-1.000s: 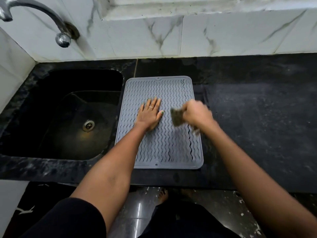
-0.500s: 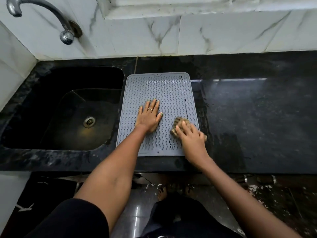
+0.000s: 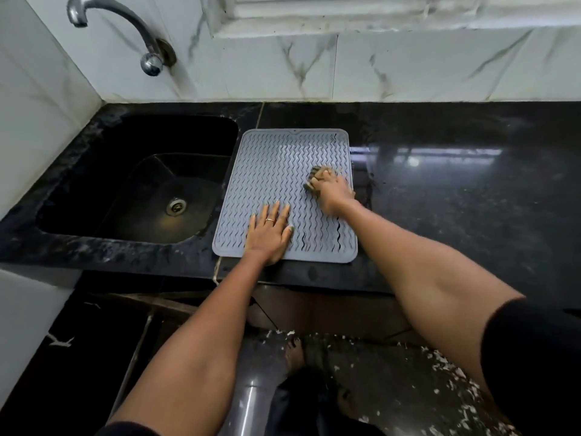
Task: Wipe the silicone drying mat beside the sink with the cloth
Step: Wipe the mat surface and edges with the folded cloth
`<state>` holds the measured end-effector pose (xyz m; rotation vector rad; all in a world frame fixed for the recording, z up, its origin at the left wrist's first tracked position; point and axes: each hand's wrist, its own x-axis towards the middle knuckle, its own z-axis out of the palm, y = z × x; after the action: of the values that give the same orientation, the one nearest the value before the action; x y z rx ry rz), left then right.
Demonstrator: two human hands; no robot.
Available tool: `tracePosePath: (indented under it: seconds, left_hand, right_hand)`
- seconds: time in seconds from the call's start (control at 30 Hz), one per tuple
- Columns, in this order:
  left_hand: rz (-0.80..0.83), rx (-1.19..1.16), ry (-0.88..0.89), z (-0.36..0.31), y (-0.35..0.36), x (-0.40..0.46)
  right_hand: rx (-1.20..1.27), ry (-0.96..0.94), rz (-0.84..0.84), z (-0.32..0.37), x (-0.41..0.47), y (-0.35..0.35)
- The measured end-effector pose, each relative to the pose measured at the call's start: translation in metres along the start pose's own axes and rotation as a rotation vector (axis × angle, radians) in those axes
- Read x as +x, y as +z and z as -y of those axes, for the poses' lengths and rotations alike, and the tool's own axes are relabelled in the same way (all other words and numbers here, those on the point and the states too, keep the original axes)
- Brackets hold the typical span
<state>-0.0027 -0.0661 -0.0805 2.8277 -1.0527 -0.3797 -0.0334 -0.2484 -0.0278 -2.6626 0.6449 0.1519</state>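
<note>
A grey silicone drying mat (image 3: 276,171) with a wavy ribbed pattern lies on the black counter, just right of the sink. My left hand (image 3: 271,232) rests flat on the mat's near left part, fingers spread, a ring on one finger. My right hand (image 3: 333,191) presses a small brownish cloth (image 3: 317,175) onto the mat near its right edge, about halfway up. Most of the cloth is hidden under my fingers.
A black sink (image 3: 138,184) with a metal drain (image 3: 176,206) sits left of the mat. A chrome tap (image 3: 125,29) comes out of the marble wall above it. The glossy black counter (image 3: 471,190) stretches right. Below its front edge I see the floor and my feet.
My right hand with the cloth has moved away from me along the mat's right side. My left hand stays flat on the mat. The view has shifted.
</note>
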Motion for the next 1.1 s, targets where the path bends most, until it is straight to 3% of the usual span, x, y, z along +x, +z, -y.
tracePosePath:
  seconds: [0.07, 0.2, 0.43, 0.5, 0.6, 0.73, 0.93, 1.1]
  left_hand:
    - [-0.002, 0.012, -0.002, 0.001, 0.003, -0.007]
    - [-0.009, 0.016, -0.012, 0.000, 0.006, -0.011]
    - [0.012, 0.011, -0.016, -0.003, 0.004, -0.015]
    - [0.018, 0.008, -0.007, -0.004, 0.001, -0.017]
    - [0.017, 0.008, -0.004, -0.006, -0.009, -0.019]
    - [-0.073, 0.004, -0.019, -0.010, -0.031, -0.012]
    - [-0.232, -0.005, -0.033, -0.004, -0.054, 0.025]
    - [-0.290, -0.057, -0.034, 0.007, -0.060, 0.072]
  right_hand:
    - [-0.112, 0.013, -0.099, 0.005, -0.021, 0.024]
    - [-0.076, -0.029, -0.286, 0.011, -0.082, 0.047]
    - [-0.115, -0.050, -0.240, 0.014, -0.174, 0.054]
    - [-0.097, -0.004, -0.200, 0.012, -0.164, 0.035]
    - [0.190, 0.139, -0.132, 0.012, -0.134, -0.004]
    - [0.347, 0.177, -0.217, 0.021, -0.104, -0.033]
    - [0.629, 0.201, -0.113, 0.016, -0.050, -0.048]
    - [0.793, 0.277, -0.172, 0.013, 0.008, -0.062]
